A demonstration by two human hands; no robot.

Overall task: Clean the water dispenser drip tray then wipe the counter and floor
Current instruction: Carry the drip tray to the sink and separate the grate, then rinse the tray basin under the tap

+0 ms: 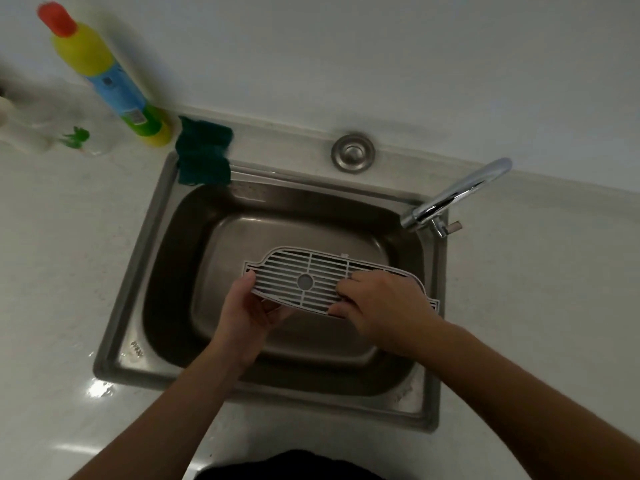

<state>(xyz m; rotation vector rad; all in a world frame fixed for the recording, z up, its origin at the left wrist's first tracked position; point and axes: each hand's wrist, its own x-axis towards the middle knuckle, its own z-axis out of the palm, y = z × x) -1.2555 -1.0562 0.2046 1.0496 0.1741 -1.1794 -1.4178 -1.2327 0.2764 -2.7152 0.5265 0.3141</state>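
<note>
A white slotted drip tray grille [304, 271] is held flat over the basin of a steel sink [138, 271]. My left hand [247, 311] grips its left end from below, thumb on top. My right hand [384, 306] lies on the right part of the grille, fingers curled on the slats and thumb at the near edge. The grille's right end is partly hidden under that hand. No water is running from the chrome tap [457, 195] at the sink's back right corner.
A dark green sponge [204, 154] lies on the sink's back left corner. Behind it stand a yellow bottle with a red cap [104, 74] and a white bottle [31, 129]. A steel plug [353, 152] sits on the back rim. The white counter [62, 254] has wet spots.
</note>
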